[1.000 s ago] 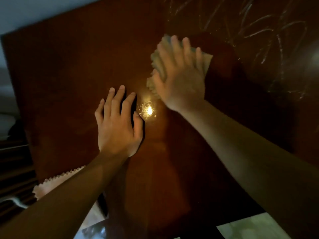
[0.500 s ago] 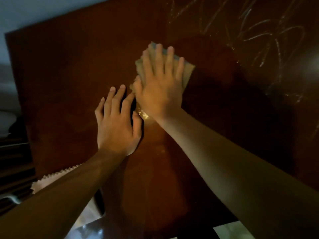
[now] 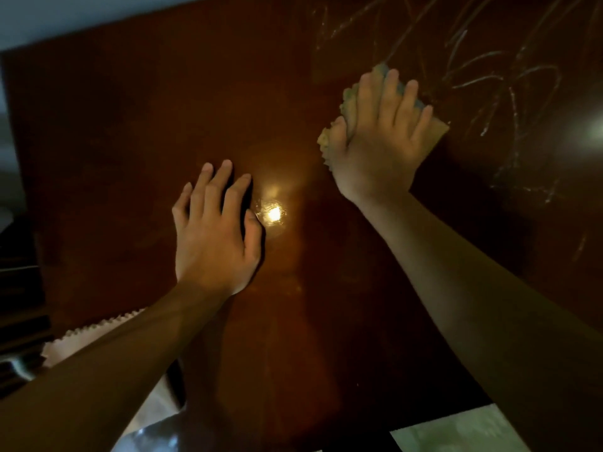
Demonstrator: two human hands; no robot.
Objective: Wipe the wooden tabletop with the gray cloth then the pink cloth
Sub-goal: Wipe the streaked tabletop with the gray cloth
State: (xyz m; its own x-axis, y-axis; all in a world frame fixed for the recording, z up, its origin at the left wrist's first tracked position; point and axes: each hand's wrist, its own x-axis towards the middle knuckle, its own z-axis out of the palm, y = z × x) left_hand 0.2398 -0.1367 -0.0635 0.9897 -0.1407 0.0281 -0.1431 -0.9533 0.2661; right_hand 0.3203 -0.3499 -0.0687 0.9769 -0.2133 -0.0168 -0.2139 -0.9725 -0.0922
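The dark reddish wooden tabletop [image 3: 130, 132] fills most of the view, with a lamp's glare at its middle. My right hand [image 3: 381, 135] presses flat on the folded gray cloth [image 3: 326, 143], right of centre; the cloth shows at the fingertips, beside the thumb and at the right corner. My left hand [image 3: 215, 230] lies flat on the bare wood, fingers spread, holding nothing. A pale pink cloth [image 3: 94, 332] with a zigzag edge lies at the table's near left corner, mostly hidden under my left forearm.
White chalk-like scribbles [image 3: 489, 83] cover the far right part of the tabletop. The table's left edge borders dark furniture [image 3: 19, 305]. Pale floor [image 3: 456, 432] shows past the near edge at the bottom right.
My right hand slid the gray cloth left toward my left hand, then back to the right and farther out, next to the scribbles. My left hand stayed in place.
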